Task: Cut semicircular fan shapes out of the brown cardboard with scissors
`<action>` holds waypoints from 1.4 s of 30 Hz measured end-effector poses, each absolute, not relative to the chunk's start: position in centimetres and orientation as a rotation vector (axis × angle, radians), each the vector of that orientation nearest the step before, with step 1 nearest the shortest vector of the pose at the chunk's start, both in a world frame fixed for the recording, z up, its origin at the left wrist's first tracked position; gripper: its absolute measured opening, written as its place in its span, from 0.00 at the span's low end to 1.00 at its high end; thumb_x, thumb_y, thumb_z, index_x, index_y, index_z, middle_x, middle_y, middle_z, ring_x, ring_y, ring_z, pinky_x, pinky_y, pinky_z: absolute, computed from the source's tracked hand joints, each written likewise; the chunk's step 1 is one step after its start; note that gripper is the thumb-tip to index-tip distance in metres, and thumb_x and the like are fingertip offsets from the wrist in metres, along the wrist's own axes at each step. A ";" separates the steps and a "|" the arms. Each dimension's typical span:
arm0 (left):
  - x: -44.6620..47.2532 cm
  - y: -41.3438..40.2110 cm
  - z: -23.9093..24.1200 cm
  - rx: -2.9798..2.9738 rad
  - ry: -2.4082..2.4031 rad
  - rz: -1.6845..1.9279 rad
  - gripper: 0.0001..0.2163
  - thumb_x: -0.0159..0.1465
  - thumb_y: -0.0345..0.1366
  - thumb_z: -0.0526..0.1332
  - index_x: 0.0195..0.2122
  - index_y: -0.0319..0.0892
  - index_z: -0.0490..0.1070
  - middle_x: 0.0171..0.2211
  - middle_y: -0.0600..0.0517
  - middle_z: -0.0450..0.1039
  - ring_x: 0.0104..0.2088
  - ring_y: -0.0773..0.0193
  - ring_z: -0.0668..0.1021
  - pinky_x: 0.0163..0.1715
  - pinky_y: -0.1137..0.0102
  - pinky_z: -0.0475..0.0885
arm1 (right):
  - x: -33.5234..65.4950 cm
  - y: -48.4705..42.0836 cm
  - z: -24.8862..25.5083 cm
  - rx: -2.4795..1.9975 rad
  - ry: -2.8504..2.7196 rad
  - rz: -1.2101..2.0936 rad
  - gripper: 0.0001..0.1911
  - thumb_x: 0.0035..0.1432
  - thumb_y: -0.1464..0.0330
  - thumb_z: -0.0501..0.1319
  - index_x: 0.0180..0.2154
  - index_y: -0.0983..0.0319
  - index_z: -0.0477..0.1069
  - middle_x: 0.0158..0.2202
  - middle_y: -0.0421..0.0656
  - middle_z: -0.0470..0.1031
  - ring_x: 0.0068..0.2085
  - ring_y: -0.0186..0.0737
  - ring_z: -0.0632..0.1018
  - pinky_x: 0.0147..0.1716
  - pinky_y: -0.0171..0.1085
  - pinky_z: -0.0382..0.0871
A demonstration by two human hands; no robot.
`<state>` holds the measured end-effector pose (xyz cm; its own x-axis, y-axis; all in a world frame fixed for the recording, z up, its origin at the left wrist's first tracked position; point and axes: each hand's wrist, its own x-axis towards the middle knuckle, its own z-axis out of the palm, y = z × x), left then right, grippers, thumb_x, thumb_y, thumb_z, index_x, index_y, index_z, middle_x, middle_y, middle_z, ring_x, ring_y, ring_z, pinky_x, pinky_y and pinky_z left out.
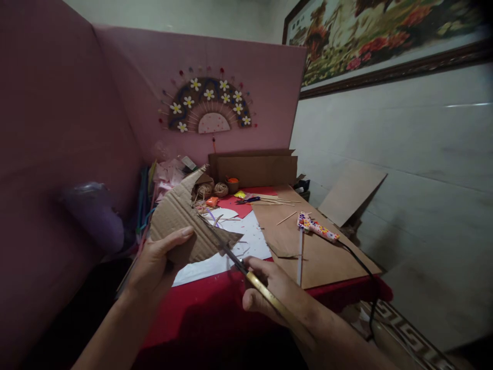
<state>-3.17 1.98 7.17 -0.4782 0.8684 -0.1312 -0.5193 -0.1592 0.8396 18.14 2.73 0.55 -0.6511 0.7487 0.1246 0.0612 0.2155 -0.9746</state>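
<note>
My left hand (156, 263) grips the lower edge of a corrugated cardboard piece (181, 218), thumb on top, holding it tilted above the table. My right hand (271, 293) is closed around the gold handles of a pair of scissors (234, 259). The scissor blades reach up and left into the cardboard's lower right edge, where a cut line runs. A white sheet (239, 246) lies on the red table (215, 303) just under the cardboard.
A flat cardboard sheet (327, 257) covers the table's right side, with a flower-patterned glue gun (318, 228) and its black cord on it. Twine balls, small blue scissors (246, 200), sticks and scraps lie farther back. A pink board with a fan decoration (210, 105) stands behind.
</note>
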 end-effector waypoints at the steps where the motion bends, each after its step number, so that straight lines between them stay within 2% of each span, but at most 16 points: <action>1: -3.2 2.0 7.2 0.477 1.090 1.800 0.10 0.43 0.18 0.66 0.25 0.36 0.74 0.25 0.54 0.76 0.23 0.72 0.77 0.22 0.82 0.74 | 18.0 2.8 0.4 -0.748 -1.892 1.480 0.31 0.45 0.43 0.64 0.37 0.62 0.63 0.24 0.34 0.56 0.25 0.29 0.56 0.20 0.30 0.47; 6: -3.5 2.6 7.1 0.484 1.111 1.779 0.09 0.44 0.18 0.64 0.24 0.36 0.74 0.23 0.54 0.75 0.21 0.72 0.76 0.18 0.81 0.72 | 17.3 3.4 0.4 -0.726 -1.892 1.417 0.30 0.47 0.42 0.62 0.34 0.63 0.64 0.23 0.34 0.55 0.24 0.28 0.55 0.20 0.30 0.47; 9: -3.7 3.2 6.9 0.437 1.134 1.755 0.07 0.45 0.19 0.64 0.22 0.36 0.73 0.21 0.54 0.74 0.19 0.72 0.74 0.14 0.83 0.67 | 16.9 3.8 0.7 -0.711 -1.909 1.374 0.33 0.49 0.40 0.58 0.37 0.64 0.67 0.22 0.34 0.56 0.24 0.28 0.56 0.20 0.30 0.48; 18: -4.4 3.9 6.6 0.416 1.121 1.789 0.08 0.43 0.20 0.66 0.24 0.37 0.75 0.22 0.56 0.75 0.21 0.72 0.74 0.16 0.81 0.69 | 16.4 4.2 1.8 -0.733 -1.941 1.324 0.43 0.43 0.34 0.53 0.39 0.67 0.67 0.24 0.35 0.57 0.25 0.30 0.56 0.22 0.31 0.51; 28: -4.3 4.4 6.6 0.443 1.140 1.785 0.06 0.42 0.21 0.67 0.22 0.36 0.74 0.21 0.55 0.74 0.20 0.73 0.74 0.15 0.82 0.67 | 16.2 4.4 1.9 -0.766 -1.933 1.316 0.44 0.42 0.34 0.54 0.40 0.68 0.67 0.24 0.35 0.57 0.26 0.30 0.56 0.22 0.31 0.52; 37: -4.1 4.4 6.8 0.414 1.131 1.794 0.06 0.44 0.19 0.65 0.20 0.35 0.74 0.19 0.55 0.73 0.19 0.73 0.74 0.15 0.83 0.68 | 15.9 4.8 1.0 -0.763 -1.874 1.349 0.36 0.45 0.41 0.61 0.41 0.66 0.69 0.24 0.36 0.62 0.26 0.31 0.60 0.24 0.31 0.54; 42: -4.1 4.4 6.7 0.459 1.123 1.822 0.08 0.42 0.19 0.66 0.22 0.36 0.74 0.22 0.56 0.75 0.22 0.73 0.75 0.19 0.82 0.71 | 15.8 5.0 0.2 -0.744 -1.827 1.367 0.34 0.45 0.43 0.63 0.40 0.66 0.69 0.25 0.36 0.63 0.26 0.32 0.63 0.25 0.32 0.56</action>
